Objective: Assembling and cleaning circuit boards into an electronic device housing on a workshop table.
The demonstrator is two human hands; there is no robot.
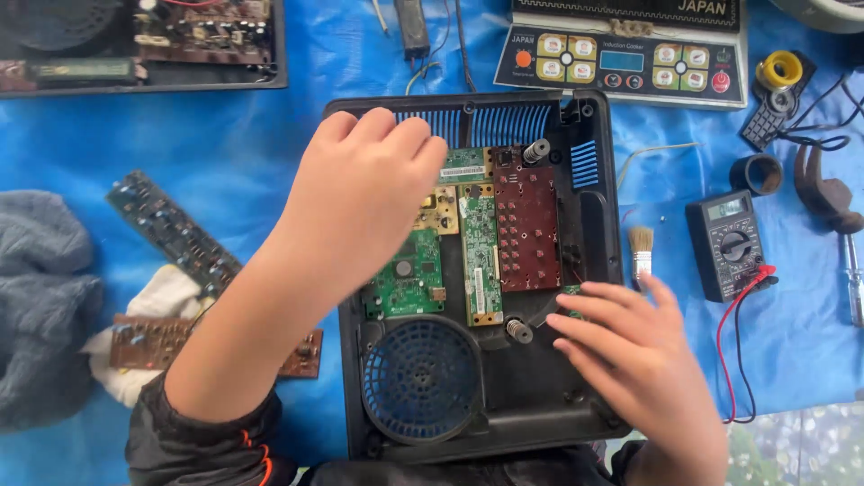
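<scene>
The black appliance housing (pixel 594 225) lies open on the blue tarp (pixel 225 153), circuit boards seated inside above a round fan grille (pixel 421 378). The left hand (pixel 360 202) covers the green board (pixel 409 274); whether it grips anything cannot be told. The right hand (pixel 630 346) rests open, fingers spread, holding nothing. Best practice: steady the housing and press boards flat, avoiding components.

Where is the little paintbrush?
In the head view, the small brush lies on the blue sheet right of the open black casing, between it and the multimeter, just above the right hand.
</scene>
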